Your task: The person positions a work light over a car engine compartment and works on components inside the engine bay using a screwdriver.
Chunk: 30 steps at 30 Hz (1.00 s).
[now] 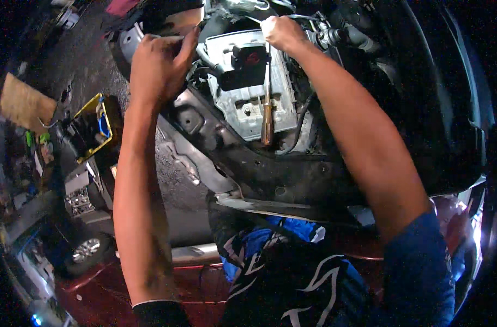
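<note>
I have both arms reaching over an open engine bay. My left hand [158, 64] is at the bay's front edge, fingers curled and thumb bent inward; whatever it grips is hidden. Farther right, my right hand [281, 32] is closed in a fist beyond a pale, dirty tray [235, 115]. A thin light rod shows beside that fist, but I cannot tell whether it is held. On the tray lies a screwdriver [267, 122] with an amber handle, its shaft pointing away from me. A black box-like part [244, 65] stands on the tray between my hands.
The dark metal body edge [243, 169] runs between me and the tray. Hoses and engine parts [341, 38] crowd the far right. On the ground at left are a yellow-rimmed bin [104, 139], a wooden board [27, 103] and an open grey case [85, 199].
</note>
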Each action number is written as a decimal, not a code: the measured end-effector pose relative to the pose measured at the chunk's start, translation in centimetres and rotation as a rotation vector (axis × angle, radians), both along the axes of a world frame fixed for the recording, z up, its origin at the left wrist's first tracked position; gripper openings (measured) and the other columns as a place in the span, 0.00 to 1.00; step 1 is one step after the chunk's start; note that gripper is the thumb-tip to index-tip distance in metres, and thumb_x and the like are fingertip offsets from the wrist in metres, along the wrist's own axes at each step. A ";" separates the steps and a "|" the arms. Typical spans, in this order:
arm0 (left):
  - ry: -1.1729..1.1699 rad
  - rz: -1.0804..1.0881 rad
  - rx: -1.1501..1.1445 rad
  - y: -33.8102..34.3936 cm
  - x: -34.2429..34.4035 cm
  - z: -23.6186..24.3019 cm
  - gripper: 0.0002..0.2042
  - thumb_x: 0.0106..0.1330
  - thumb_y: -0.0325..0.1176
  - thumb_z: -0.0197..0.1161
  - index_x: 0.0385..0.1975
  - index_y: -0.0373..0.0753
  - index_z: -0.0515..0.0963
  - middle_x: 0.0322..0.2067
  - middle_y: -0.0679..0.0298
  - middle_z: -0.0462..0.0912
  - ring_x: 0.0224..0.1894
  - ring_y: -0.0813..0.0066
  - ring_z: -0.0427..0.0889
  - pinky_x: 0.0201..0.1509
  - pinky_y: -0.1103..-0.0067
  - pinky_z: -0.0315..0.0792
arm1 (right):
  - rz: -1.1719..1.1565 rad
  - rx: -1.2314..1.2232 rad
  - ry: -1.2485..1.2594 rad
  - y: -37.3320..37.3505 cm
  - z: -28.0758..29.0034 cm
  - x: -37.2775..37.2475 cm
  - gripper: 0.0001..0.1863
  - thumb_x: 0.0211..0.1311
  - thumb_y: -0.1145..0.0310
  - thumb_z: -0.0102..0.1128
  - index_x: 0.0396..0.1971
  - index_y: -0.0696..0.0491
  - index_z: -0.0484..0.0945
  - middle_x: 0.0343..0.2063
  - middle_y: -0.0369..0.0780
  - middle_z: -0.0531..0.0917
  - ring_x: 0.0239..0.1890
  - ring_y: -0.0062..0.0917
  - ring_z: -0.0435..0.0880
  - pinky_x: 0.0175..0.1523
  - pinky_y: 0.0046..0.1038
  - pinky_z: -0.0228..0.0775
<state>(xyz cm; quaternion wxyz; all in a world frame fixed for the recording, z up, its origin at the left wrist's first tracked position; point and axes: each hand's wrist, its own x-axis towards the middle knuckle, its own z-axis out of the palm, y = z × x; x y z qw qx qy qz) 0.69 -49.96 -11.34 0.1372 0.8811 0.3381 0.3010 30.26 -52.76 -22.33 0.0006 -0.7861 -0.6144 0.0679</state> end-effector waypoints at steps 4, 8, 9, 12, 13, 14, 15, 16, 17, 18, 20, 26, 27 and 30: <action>0.029 0.024 -0.019 -0.4 -1.6 -0.2 0.22 0.65 0.48 0.56 0.20 0.33 0.81 0.21 0.48 0.80 0.30 0.45 0.77 0.41 0.63 0.72 | -0.088 0.046 0.043 -0.9 1.7 -3.0 0.14 0.58 0.63 0.51 0.33 0.53 0.84 0.35 0.52 0.84 0.38 0.45 0.85 0.47 0.43 0.77; -0.079 -0.119 0.119 0.3 3.0 0.5 0.23 0.66 0.49 0.53 0.21 0.34 0.82 0.24 0.47 0.81 0.33 0.44 0.78 0.42 0.63 0.73 | -0.026 0.152 -0.104 -0.3 -0.4 7.7 0.15 0.59 0.60 0.49 0.35 0.49 0.84 0.34 0.45 0.85 0.36 0.43 0.85 0.44 0.42 0.78; 0.018 -0.052 0.097 0.5 -0.8 -1.1 0.23 0.66 0.49 0.53 0.21 0.34 0.82 0.24 0.47 0.81 0.33 0.44 0.78 0.42 0.63 0.73 | 0.258 0.107 -0.209 0.6 -1.7 0.9 0.14 0.57 0.61 0.50 0.33 0.49 0.84 0.31 0.46 0.84 0.36 0.41 0.85 0.42 0.41 0.78; 0.066 0.037 -0.001 -0.2 -0.8 -0.5 0.24 0.65 0.51 0.53 0.22 0.34 0.82 0.26 0.47 0.82 0.33 0.44 0.79 0.44 0.63 0.74 | 0.274 0.096 -0.234 0.7 -1.6 0.4 0.14 0.56 0.62 0.50 0.30 0.49 0.85 0.30 0.46 0.84 0.36 0.41 0.86 0.41 0.41 0.79; 0.068 0.039 -0.004 -0.2 -0.9 -0.6 0.24 0.65 0.51 0.53 0.22 0.34 0.82 0.26 0.47 0.82 0.33 0.44 0.79 0.44 0.63 0.74 | 0.254 0.105 -0.208 0.9 -1.5 0.0 0.13 0.55 0.62 0.51 0.29 0.50 0.85 0.30 0.47 0.84 0.34 0.41 0.86 0.40 0.41 0.79; 0.100 0.069 0.000 -0.1 -1.0 -0.7 0.24 0.65 0.51 0.53 0.22 0.35 0.83 0.25 0.47 0.82 0.33 0.44 0.79 0.44 0.63 0.74 | 0.233 0.114 -0.181 1.0 -1.5 -0.3 0.13 0.54 0.63 0.52 0.28 0.50 0.85 0.29 0.48 0.84 0.33 0.42 0.86 0.39 0.40 0.79; 0.124 0.089 0.005 -0.1 -0.7 -0.5 0.24 0.64 0.52 0.53 0.23 0.35 0.83 0.25 0.47 0.82 0.34 0.43 0.79 0.44 0.63 0.74 | 0.225 0.110 -0.186 1.0 -1.6 0.1 0.13 0.54 0.63 0.52 0.28 0.50 0.85 0.29 0.48 0.84 0.33 0.42 0.86 0.39 0.40 0.79; 0.120 0.079 0.002 -0.1 -0.5 -0.4 0.24 0.64 0.52 0.53 0.23 0.35 0.83 0.25 0.47 0.82 0.34 0.43 0.79 0.44 0.63 0.74 | 0.278 0.173 -0.190 0.9 -1.8 0.6 0.12 0.53 0.63 0.52 0.28 0.50 0.85 0.29 0.48 0.84 0.31 0.42 0.86 0.38 0.40 0.79; 0.106 0.083 -0.082 -0.3 -0.3 -0.4 0.24 0.64 0.52 0.54 0.22 0.36 0.83 0.25 0.47 0.81 0.33 0.43 0.78 0.44 0.62 0.73 | 0.330 0.236 -0.193 0.8 -2.1 1.2 0.12 0.52 0.63 0.53 0.28 0.51 0.85 0.29 0.49 0.84 0.30 0.42 0.85 0.37 0.39 0.79; 0.096 0.090 -0.162 -0.3 -0.2 -0.4 0.24 0.63 0.52 0.54 0.21 0.36 0.83 0.24 0.47 0.81 0.33 0.42 0.78 0.43 0.62 0.73 | 0.341 0.192 -0.180 1.0 -2.1 1.4 0.12 0.52 0.64 0.54 0.26 0.52 0.85 0.29 0.49 0.84 0.30 0.42 0.85 0.37 0.39 0.79; 0.086 0.076 -0.118 -0.4 0.0 -0.5 0.24 0.63 0.52 0.54 0.20 0.36 0.82 0.23 0.47 0.81 0.32 0.42 0.77 0.42 0.62 0.73 | 0.331 0.190 -0.210 1.1 -2.1 2.2 0.11 0.52 0.64 0.53 0.26 0.52 0.84 0.29 0.49 0.84 0.31 0.42 0.85 0.38 0.38 0.79; 0.074 0.076 -0.100 -0.5 -0.9 -0.5 0.19 0.62 0.47 0.58 0.20 0.37 0.83 0.22 0.49 0.81 0.29 0.46 0.75 0.38 0.62 0.71 | 0.088 0.079 -0.092 0.0 -1.6 0.3 0.18 0.69 0.54 0.39 0.43 0.48 0.75 0.35 0.48 0.83 0.39 0.50 0.81 0.43 0.46 0.74; 0.071 0.067 -0.103 -0.4 -0.7 -0.5 0.19 0.62 0.47 0.58 0.20 0.37 0.83 0.22 0.49 0.81 0.29 0.46 0.75 0.38 0.62 0.71 | 0.079 0.075 -0.096 -0.1 -1.7 0.5 0.18 0.69 0.54 0.39 0.43 0.48 0.75 0.35 0.48 0.83 0.39 0.50 0.81 0.43 0.46 0.74; 0.106 0.049 -0.049 -0.2 -0.1 -0.3 0.19 0.62 0.48 0.58 0.21 0.37 0.83 0.22 0.50 0.81 0.29 0.47 0.76 0.38 0.63 0.72 | -0.002 0.032 -0.105 0.0 -1.7 1.8 0.18 0.69 0.53 0.38 0.42 0.48 0.76 0.38 0.47 0.83 0.41 0.48 0.81 0.43 0.46 0.74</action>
